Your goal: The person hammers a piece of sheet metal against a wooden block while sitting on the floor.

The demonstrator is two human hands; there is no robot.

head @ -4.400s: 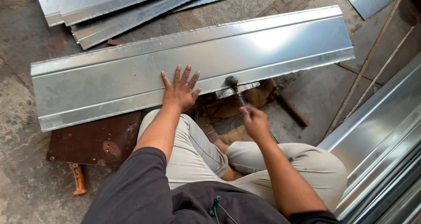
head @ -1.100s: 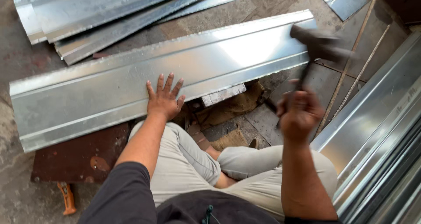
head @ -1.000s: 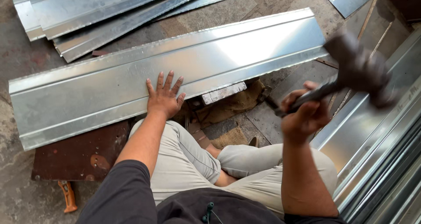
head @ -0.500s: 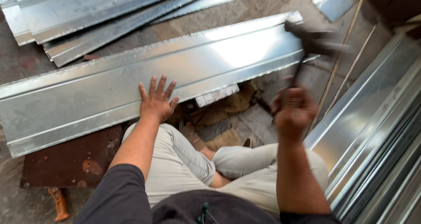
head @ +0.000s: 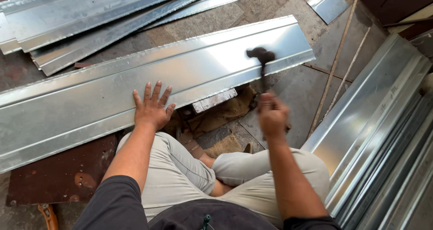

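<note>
1. A person sits on the concrete floor (head: 288, 90) with legs folded, a long folded sheet of shiny galvanised metal (head: 90, 108) lying across the middle of the frame in front of the knees.
2. The left hand (head: 152, 107) lies flat on the near edge of that sheet, fingers spread wide, palm down, gripping nothing.
3. The right hand (head: 272, 115), right of centre, is closed around the thin handle of a dark-headed hammer (head: 261, 59); both are blurred.
4. The hammer head sits over the sheet's lower fold near its right end; I cannot tell whether it touches the metal.
5. Under the sheet's edge, between the hands, a short grey metal bar (head: 214, 100) pokes out above scraps of brown sacking (head: 223, 115).
6. More bent metal strips (head: 94, 13) are piled at the upper left of the frame.
7. A stack of long metal profiles (head: 383, 135) runs down the right side.
8. A rusty brown plate (head: 58, 176) lies at the lower left.
</note>
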